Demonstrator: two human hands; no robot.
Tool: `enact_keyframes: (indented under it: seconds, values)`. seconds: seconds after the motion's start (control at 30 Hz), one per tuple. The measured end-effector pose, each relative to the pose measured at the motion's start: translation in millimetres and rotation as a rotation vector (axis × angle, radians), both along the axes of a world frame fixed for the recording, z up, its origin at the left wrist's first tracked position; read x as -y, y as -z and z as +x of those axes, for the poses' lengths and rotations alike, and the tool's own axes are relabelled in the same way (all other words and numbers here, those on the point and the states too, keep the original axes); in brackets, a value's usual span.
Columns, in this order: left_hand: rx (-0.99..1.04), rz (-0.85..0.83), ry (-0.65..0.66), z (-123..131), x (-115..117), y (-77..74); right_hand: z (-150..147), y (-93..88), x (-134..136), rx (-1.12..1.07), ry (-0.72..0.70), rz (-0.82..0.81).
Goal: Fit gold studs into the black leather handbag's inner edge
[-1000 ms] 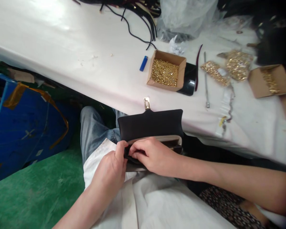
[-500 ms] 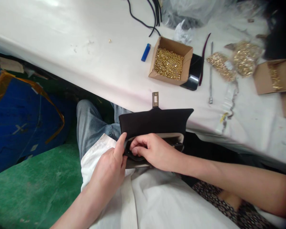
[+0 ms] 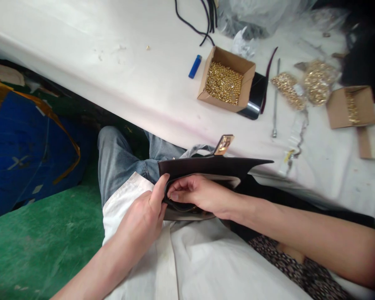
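A dark handbag (image 3: 200,168) rests on my lap with its flap raised toward the table. At the flap's edge sits a gold metal clasp plate (image 3: 224,145). My left hand (image 3: 148,210) grips the bag's left end, thumb on top and fingers curled beneath. Inside the bag's mouth, near that same end, is my right hand (image 3: 196,193). Its thumb and fingertips are pinched together; whatever they hold, if anything, is too small or hidden to make out. A pale lining shows along the opening.
On the white-covered table (image 3: 128,83) stands a cardboard box (image 3: 250,91) of small gold pieces, beside a blue lighter (image 3: 195,66). To the right lie a metal rod (image 3: 276,100), bags of gold pieces (image 3: 320,83) and another box (image 3: 337,110). Black cords (image 3: 190,24) lie at the back.
The flap has tipped, so its clasp now leans right and shows its gold face. My right hand has shifted slightly within the bag's opening. My left hand keeps its grip.
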State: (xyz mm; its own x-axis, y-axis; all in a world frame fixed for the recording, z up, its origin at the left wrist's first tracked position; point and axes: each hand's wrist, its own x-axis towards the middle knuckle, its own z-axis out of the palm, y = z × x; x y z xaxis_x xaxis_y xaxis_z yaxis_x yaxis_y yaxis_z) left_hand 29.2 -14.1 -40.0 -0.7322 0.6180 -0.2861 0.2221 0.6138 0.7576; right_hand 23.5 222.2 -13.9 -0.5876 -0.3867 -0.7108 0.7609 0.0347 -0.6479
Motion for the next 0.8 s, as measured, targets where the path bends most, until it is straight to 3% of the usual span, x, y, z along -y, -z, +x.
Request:
enact_keyframes:
  seconds: [0.43, 0.8]
  values:
    - [-0.021, 0.071, 0.016, -2.0, -0.4, 2.6, -3.0, 1.8, 4.9, 0.042, 0.024, 0.016]
    - [0.042, 0.094, 0.001, -1.9, -0.3, 0.8, -8.1, -2.5, 4.7, -0.072, -0.141, 0.137]
